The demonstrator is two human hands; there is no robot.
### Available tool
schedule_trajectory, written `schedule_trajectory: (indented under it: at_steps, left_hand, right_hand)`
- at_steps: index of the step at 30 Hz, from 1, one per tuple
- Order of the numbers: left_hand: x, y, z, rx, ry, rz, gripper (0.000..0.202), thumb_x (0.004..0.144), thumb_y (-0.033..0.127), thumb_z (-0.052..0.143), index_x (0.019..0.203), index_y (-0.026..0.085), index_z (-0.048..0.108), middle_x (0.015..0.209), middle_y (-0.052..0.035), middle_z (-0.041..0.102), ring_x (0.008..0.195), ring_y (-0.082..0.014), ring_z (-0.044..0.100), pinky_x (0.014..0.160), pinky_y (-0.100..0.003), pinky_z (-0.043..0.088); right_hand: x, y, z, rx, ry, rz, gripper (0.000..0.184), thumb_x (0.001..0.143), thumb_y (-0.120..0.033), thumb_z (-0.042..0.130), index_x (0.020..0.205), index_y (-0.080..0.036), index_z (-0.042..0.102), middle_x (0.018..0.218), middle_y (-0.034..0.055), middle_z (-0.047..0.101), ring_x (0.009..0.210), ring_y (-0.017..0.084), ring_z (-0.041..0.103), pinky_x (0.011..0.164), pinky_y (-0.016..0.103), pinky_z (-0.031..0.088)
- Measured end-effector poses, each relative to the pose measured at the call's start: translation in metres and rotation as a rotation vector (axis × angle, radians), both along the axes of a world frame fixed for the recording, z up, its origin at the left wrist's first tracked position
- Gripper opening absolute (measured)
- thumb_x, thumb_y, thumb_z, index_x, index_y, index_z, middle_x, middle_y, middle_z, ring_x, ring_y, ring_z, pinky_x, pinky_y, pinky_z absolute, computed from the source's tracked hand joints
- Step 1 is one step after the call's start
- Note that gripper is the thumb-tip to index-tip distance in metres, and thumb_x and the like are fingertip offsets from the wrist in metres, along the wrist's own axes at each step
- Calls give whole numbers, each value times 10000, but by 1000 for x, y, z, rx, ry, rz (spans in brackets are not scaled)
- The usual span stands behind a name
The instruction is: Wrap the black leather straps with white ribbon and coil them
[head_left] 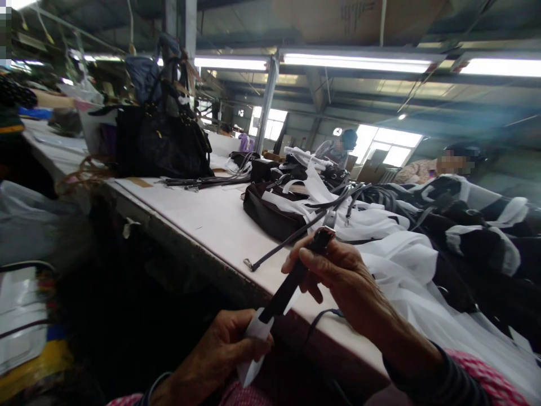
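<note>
A dark strap slants between my hands over the table's front edge. My right hand pinches its upper end, close to a metal buckle. Lower down, my left hand is closed on a white wrapping, paper or thin fabric, that surrounds the strap's lower end. A thin dark strap with a metal clasp lies on the table just beyond my hands. Behind it rests a dark bag with white material over it.
The white worktable runs from left to right. On its right are piled dark bags and white wrapping material. A large black handbag stands at the back left, beside several thin straps. Two people are across the table.
</note>
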State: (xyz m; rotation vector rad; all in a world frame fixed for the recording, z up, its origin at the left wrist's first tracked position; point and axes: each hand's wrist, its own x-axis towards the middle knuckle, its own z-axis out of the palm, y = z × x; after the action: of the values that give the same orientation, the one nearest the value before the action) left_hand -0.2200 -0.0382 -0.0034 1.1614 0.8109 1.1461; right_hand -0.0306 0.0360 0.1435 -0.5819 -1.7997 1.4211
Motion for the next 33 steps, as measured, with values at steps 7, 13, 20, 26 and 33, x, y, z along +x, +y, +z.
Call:
schedule_trajectory:
  at_steps: [7,13,20,26,33]
  left_hand:
    - [6,1,4,4,21,3,418,812,540,788,803,152,632,691,42,410,639,-106,311,569,-240,256]
    - [12,-1,16,-50,-51,-3,273,724,276,850,784,170,607,652,67,427,608,-95,322,556,-217,278]
    - [1,-2,12,62,152,132,320,818,438,797,877,160,649,752,28,522,693,-124,415,620,-223,352]
    - [-15,-18,-3,36,247,126,493,792,614,776,756,163,580,652,54,413,607,-99,324,549,-224,277]
    - [-3,-16,-8,-44,124,106,411,726,447,848,660,167,555,581,66,420,565,-90,303,548,-240,259]
  right_hand:
    - [-2,1,-8,-11,-2,-8,315,961,-421,677,876,-124,743,809,60,691,598,107,562,448,189,393]
    - [-9,-12,-19,-75,-64,-33,297,929,-441,710,900,-148,748,790,29,650,599,100,530,487,202,387]
    - [0,-19,-47,-239,-109,87,405,887,-513,755,1147,-205,723,963,57,666,828,166,602,643,229,460]
    - [9,16,-74,-718,182,-13,508,853,-576,765,1144,-164,703,823,23,605,584,71,492,423,142,311]
    - [1,17,-39,-469,87,-24,316,829,-406,841,900,-139,688,634,-43,524,488,46,443,417,156,259]
